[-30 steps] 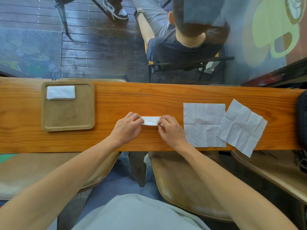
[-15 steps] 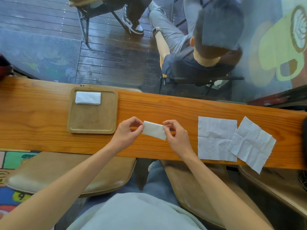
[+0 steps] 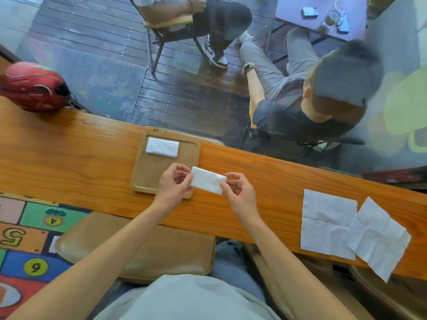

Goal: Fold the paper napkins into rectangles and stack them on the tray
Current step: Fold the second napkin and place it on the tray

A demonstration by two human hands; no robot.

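White folded napkin (image 3: 208, 180) held in the air between both hands, just above the wooden counter (image 3: 69, 153), its left end over the right edge of the tray (image 3: 141, 179). Left hand (image 3: 173, 184): thumb and forefinger pinched together on the napkin's left short edge, remaining fingers curled loosely beneath, palm turned toward the napkin, back of the hand overlapping the tray's near right corner. Right hand (image 3: 240, 192): thumb and forefinger closed on the napkin's lower right corner, other fingers curled, wrist angled back toward the body. Both forearms are bare and run from the lower edge of the view up to the counter, converging on the napkin. The napkin is a small rectangle, tilted so that its right end sits lower in the view.

Second folded napkin (image 3: 162, 147): lying flat at the far left of the tray, well apart from the held one. Two unfolded napkins (image 3: 328, 224) lie flat and creased on the counter to the right, the right-hand sheet rotated, overlapping the other and overhanging the near counter edge.

Hidden or unclear: the tray's near right corner is covered by the left hand; how many layers the held napkin has cannot be told. Red helmet (image 3: 34, 87) at far left, cut off by the frame edge.
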